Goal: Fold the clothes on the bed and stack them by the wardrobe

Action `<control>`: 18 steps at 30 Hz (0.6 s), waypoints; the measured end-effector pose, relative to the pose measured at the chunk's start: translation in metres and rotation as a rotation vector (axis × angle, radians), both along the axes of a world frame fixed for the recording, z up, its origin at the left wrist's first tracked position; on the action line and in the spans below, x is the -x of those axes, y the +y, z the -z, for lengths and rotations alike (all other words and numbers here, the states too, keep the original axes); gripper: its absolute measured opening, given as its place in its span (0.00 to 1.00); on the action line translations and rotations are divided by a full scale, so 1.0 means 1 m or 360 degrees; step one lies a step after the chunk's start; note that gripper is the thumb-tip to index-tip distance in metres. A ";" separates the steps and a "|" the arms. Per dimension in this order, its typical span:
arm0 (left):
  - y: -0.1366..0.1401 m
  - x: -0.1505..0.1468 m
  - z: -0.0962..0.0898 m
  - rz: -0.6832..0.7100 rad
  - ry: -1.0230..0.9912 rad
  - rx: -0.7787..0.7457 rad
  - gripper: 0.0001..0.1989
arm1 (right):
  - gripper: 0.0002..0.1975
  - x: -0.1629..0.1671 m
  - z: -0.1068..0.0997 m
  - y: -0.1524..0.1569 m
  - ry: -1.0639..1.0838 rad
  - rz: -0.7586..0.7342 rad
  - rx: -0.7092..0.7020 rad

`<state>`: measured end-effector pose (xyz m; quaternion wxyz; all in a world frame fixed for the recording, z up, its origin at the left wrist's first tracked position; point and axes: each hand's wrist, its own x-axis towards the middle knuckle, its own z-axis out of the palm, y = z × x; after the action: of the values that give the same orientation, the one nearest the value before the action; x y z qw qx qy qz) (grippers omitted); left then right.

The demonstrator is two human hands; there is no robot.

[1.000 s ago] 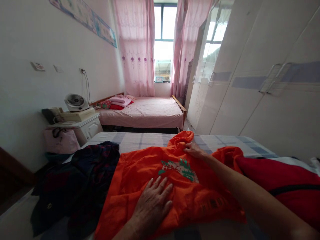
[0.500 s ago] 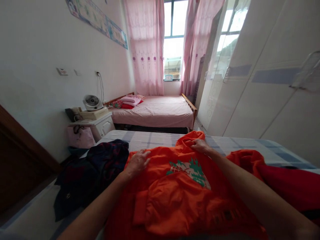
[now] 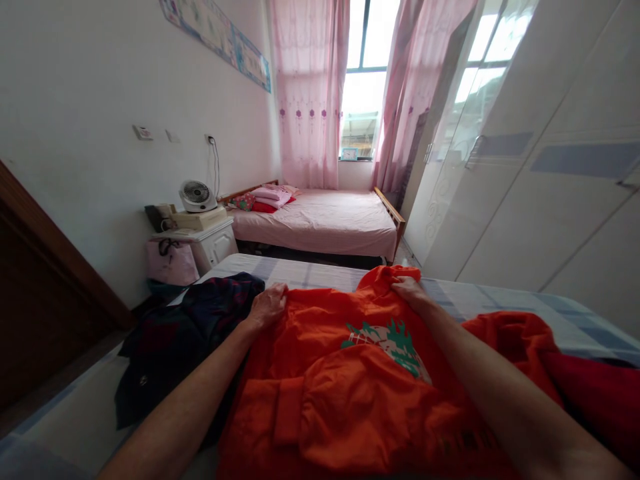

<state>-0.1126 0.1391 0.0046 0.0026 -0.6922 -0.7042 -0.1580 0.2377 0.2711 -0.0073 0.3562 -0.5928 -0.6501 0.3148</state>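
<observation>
An orange jacket (image 3: 320, 333) with a green and white print lies spread on the near bed, one sleeve folded across its front. At the jacket's far left edge, my left hand (image 3: 270, 303) is closed on the cloth. My right hand (image 3: 409, 292) grips the jacket near its bunched collar or hood at the far side. A dark navy and red garment (image 3: 200, 327) lies just left of my left hand. Right of my right forearm are another orange piece of clothing (image 3: 515, 333) and a red garment (image 3: 590, 380).
The near bed has a blue and white checked sheet (image 3: 305, 272). Beyond it stands a second bed with a pink sheet (image 3: 330, 220). A white nightstand (image 3: 215, 247) with a fan (image 3: 197, 195) is at the left, and a white wardrobe (image 3: 520, 220) lines the right.
My left hand has gone from lying with its fingers stretched on the jacket to gripping its left edge. My right hand keeps its hold. The view has shifted slightly left.
</observation>
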 end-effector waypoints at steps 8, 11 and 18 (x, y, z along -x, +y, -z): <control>-0.070 0.004 -0.032 0.0320 -0.0040 -0.0329 0.10 | 0.10 -0.048 -0.047 -0.075 0.0586 -0.0123 -0.0082; -0.116 0.001 -0.018 0.0738 0.0147 -0.0330 0.10 | 0.12 -0.078 -0.035 -0.122 0.0581 -0.0262 0.0255; -0.148 -0.006 0.004 0.0757 0.0145 -0.0174 0.11 | 0.19 -0.091 -0.007 -0.162 0.0478 -0.0328 0.0501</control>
<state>-0.1064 -0.0090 0.0006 0.0346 -0.8438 -0.5110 -0.1605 0.3285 0.1095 -0.0004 0.3180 -0.5181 -0.5898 0.5316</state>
